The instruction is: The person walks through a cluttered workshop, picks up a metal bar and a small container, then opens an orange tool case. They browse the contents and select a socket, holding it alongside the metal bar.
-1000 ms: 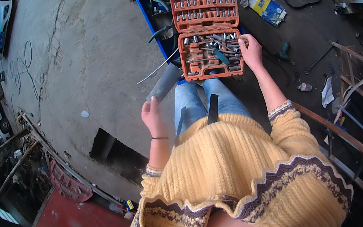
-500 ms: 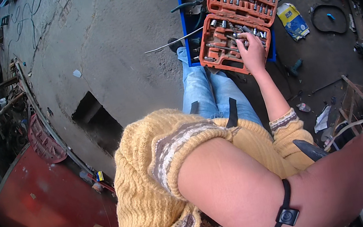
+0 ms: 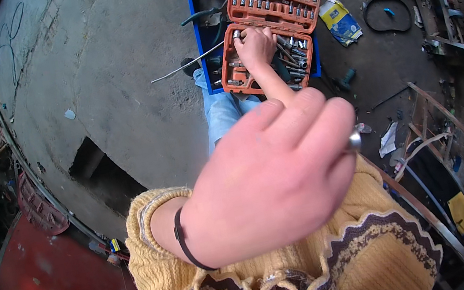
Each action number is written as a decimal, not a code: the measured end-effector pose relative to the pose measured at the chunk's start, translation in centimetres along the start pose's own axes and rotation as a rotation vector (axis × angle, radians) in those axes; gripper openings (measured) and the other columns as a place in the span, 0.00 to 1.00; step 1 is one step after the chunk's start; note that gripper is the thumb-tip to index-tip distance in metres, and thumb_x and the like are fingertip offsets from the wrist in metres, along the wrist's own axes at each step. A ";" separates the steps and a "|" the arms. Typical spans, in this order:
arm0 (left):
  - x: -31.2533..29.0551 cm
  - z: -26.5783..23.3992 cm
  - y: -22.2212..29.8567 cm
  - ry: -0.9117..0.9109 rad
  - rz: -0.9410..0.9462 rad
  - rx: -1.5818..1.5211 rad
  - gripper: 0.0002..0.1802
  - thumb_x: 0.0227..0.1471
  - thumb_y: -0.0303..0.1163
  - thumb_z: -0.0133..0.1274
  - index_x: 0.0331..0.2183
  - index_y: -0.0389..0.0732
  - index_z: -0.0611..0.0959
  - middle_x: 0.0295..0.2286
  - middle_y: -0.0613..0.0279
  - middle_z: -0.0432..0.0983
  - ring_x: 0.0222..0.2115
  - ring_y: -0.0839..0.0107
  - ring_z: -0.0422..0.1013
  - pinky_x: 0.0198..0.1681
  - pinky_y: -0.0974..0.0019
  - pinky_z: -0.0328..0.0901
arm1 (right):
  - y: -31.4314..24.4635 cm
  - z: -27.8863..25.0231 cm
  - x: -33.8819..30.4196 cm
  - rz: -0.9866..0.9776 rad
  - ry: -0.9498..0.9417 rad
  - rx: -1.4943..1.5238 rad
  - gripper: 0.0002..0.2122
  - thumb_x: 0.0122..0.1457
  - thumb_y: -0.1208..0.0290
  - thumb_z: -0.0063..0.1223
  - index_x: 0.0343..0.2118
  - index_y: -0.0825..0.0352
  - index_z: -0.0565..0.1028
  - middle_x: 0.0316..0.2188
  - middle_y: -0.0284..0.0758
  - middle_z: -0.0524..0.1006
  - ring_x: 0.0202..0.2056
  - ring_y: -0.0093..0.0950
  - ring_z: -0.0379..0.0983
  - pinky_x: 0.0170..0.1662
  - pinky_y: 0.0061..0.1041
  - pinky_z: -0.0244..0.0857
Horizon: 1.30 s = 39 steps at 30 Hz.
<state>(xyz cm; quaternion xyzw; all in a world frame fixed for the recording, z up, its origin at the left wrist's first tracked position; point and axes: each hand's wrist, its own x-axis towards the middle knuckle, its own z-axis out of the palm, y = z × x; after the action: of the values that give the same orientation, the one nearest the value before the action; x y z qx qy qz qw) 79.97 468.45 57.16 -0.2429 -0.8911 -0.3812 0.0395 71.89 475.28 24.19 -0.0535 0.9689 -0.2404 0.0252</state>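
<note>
Left hand: the left hand (image 3: 275, 181) is lying across the front of the view, its back facing the camera and its fingers curled into a fist; it is gripping a silver piece (image 3: 355, 139), whose rounded end is showing at the right of the bent fingers, the rest staying hidden.
Left wrist: a black band (image 3: 180, 235) is circling it, just behind the hand.
Right hand: beyond the left, the right hand (image 3: 257, 47) is reaching over the left part of the lower tray, fingers bent downward; how wide they are standing, and whether they are holding anything, cannot be told.
Silver socket: a silver socket (image 3: 236, 34) is sitting just left of the right hand's fingers.
Orange case: the open orange case (image 3: 258, 14) is lying beneath the right hand, its lid leaning away beyond the fingers and carrying rows of sockets.
Loose tools: metal tools (image 3: 290, 60) are lying jumbled in the tray, just right of the right hand.
Blue bin: a blue bin (image 3: 201, 45) is supporting the case below the right hand.
Pale rod: a pale rod (image 3: 187, 68) is sticking out leftward, left of the right hand.
Package: a yellow-and-blue package (image 3: 341, 23) is resting on the floor, well right of the right hand.
</note>
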 end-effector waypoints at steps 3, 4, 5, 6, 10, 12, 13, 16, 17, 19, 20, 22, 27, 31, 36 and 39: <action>-4.3 2.2 -4.1 -0.004 -0.345 -0.064 0.09 0.37 0.26 0.58 0.21 0.37 0.73 0.22 0.60 0.60 0.24 0.66 0.60 0.26 0.69 0.58 | 0.0 -0.2 -0.1 0.024 -0.016 -0.003 0.10 0.44 0.62 0.60 0.22 0.64 0.78 0.29 0.34 0.78 0.40 0.34 0.68 0.46 0.35 0.57; -6.1 3.2 -4.9 0.039 -0.496 -0.137 0.09 0.39 0.27 0.58 0.21 0.37 0.73 0.22 0.59 0.60 0.26 0.65 0.61 0.28 0.68 0.60 | 0.0 -0.2 -0.1 0.038 -0.032 0.016 0.11 0.44 0.60 0.61 0.22 0.64 0.78 0.28 0.34 0.78 0.40 0.34 0.68 0.46 0.35 0.58; -7.8 4.2 -5.8 0.115 -0.609 -0.216 0.09 0.42 0.28 0.58 0.22 0.36 0.73 0.22 0.61 0.62 0.25 0.67 0.61 0.28 0.69 0.59 | 0.1 -0.3 -0.2 0.038 -0.025 0.012 0.12 0.44 0.59 0.61 0.22 0.64 0.78 0.28 0.35 0.78 0.39 0.34 0.69 0.46 0.35 0.58; -9.3 5.4 -6.5 0.226 -0.703 -0.326 0.09 0.44 0.28 0.57 0.22 0.36 0.73 0.23 0.63 0.63 0.24 0.70 0.60 0.28 0.71 0.58 | 0.2 -0.3 -0.2 0.041 -0.022 0.002 0.13 0.44 0.58 0.62 0.22 0.64 0.78 0.28 0.35 0.78 0.39 0.34 0.69 0.45 0.36 0.58; -13.9 9.5 -8.1 0.702 -1.211 -1.234 0.06 0.52 0.31 0.53 0.26 0.41 0.75 0.24 0.72 0.65 0.24 0.80 0.59 0.29 0.75 0.57 | 0.6 -0.1 -0.1 0.076 -0.038 0.028 0.10 0.44 0.60 0.59 0.21 0.62 0.79 0.26 0.35 0.78 0.39 0.35 0.69 0.45 0.35 0.59; -14.5 11.1 -9.8 0.917 -1.255 -1.536 0.07 0.53 0.32 0.53 0.26 0.42 0.74 0.22 0.70 0.65 0.24 0.78 0.59 0.28 0.75 0.58 | 1.0 -0.4 0.0 0.133 -0.080 0.062 0.08 0.43 0.62 0.57 0.23 0.61 0.80 0.26 0.35 0.79 0.38 0.35 0.70 0.46 0.34 0.59; -14.5 11.7 -10.8 0.988 -1.297 -1.580 0.08 0.53 0.33 0.53 0.26 0.42 0.74 0.22 0.69 0.66 0.23 0.76 0.60 0.29 0.73 0.60 | 1.2 -0.7 -0.1 0.211 -0.106 0.141 0.08 0.42 0.62 0.57 0.24 0.60 0.80 0.25 0.36 0.79 0.37 0.38 0.71 0.45 0.35 0.61; -13.6 13.4 -13.6 1.166 -1.326 -1.695 0.08 0.53 0.34 0.53 0.27 0.42 0.74 0.22 0.68 0.66 0.23 0.75 0.61 0.30 0.71 0.61 | 2.2 -3.1 -1.2 0.579 -0.378 1.009 0.08 0.51 0.67 0.56 0.25 0.67 0.79 0.23 0.31 0.78 0.34 0.24 0.73 0.40 0.22 0.65; -13.1 13.9 -14.3 1.197 -1.272 -1.725 0.09 0.53 0.35 0.54 0.27 0.42 0.74 0.22 0.67 0.66 0.23 0.74 0.61 0.30 0.69 0.62 | 2.9 -4.6 -2.1 0.699 -0.546 1.356 0.08 0.55 0.70 0.53 0.32 0.70 0.78 0.28 0.28 0.77 0.33 0.18 0.72 0.38 0.16 0.64; -11.7 14.9 -15.0 1.228 -1.208 -1.748 0.09 0.52 0.35 0.55 0.26 0.42 0.73 0.21 0.67 0.66 0.24 0.74 0.62 0.30 0.69 0.62 | 3.6 -7.4 -4.2 0.674 -0.715 1.634 0.09 0.56 0.69 0.53 0.37 0.69 0.76 0.32 0.29 0.77 0.34 0.17 0.72 0.36 0.15 0.62; -10.8 15.4 -15.2 1.250 -1.171 -1.756 0.10 0.52 0.35 0.56 0.26 0.42 0.73 0.21 0.67 0.66 0.24 0.74 0.62 0.30 0.69 0.62 | 3.6 -8.6 -5.1 0.668 -0.800 1.761 0.11 0.57 0.69 0.53 0.40 0.69 0.75 0.34 0.29 0.77 0.35 0.17 0.71 0.35 0.15 0.61; -9.2 16.2 -15.4 1.193 -1.103 -1.848 0.10 0.51 0.35 0.56 0.28 0.42 0.73 0.24 0.67 0.66 0.24 0.73 0.63 0.32 0.69 0.62 | 3.5 -10.5 -6.8 0.632 -0.846 1.792 0.11 0.57 0.70 0.52 0.41 0.69 0.74 0.36 0.29 0.76 0.34 0.15 0.70 0.33 0.14 0.58; -7.0 17.3 -14.2 0.981 -1.000 -1.962 0.12 0.54 0.40 0.52 0.33 0.42 0.73 0.25 0.66 0.67 0.25 0.74 0.63 0.34 0.68 0.63 | 2.5 -12.8 -8.6 0.670 -0.887 1.804 0.11 0.59 0.71 0.49 0.43 0.69 0.74 0.36 0.27 0.76 0.30 0.12 0.64 0.29 0.13 0.52; -6.5 18.0 -13.0 0.867 -1.024 -1.884 0.13 0.55 0.44 0.49 0.33 0.45 0.74 0.24 0.71 0.69 0.25 0.78 0.61 0.32 0.70 0.61 | 1.9 -13.8 -9.8 0.545 -0.810 1.582 0.12 0.58 0.69 0.52 0.42 0.69 0.75 0.35 0.27 0.75 0.34 0.12 0.66 0.35 0.13 0.58; -7.3 18.1 -12.3 0.769 -1.132 -2.007 0.11 0.55 0.42 0.50 0.32 0.45 0.75 0.22 0.69 0.68 0.21 0.79 0.60 0.30 0.73 0.61 | 2.7 -13.6 -12.2 0.411 -0.589 1.275 0.12 0.55 0.70 0.56 0.38 0.72 0.76 0.33 0.30 0.77 0.35 0.17 0.71 0.42 0.17 0.63; -8.0 17.8 -12.1 0.890 -1.186 -1.936 0.14 0.53 0.39 0.53 0.24 0.42 0.71 0.19 0.69 0.65 0.16 0.79 0.54 0.25 0.76 0.57 | 6.4 -13.3 -12.2 0.387 -0.440 1.191 0.10 0.55 0.71 0.55 0.36 0.72 0.76 0.29 0.31 0.78 0.31 0.19 0.73 0.38 0.18 0.66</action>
<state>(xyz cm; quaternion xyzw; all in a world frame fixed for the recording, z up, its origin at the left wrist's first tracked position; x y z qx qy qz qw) 83.47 470.54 34.55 0.4244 -0.1200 -0.8967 -0.0364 82.45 488.51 33.23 0.0968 0.6347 -0.7096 0.2903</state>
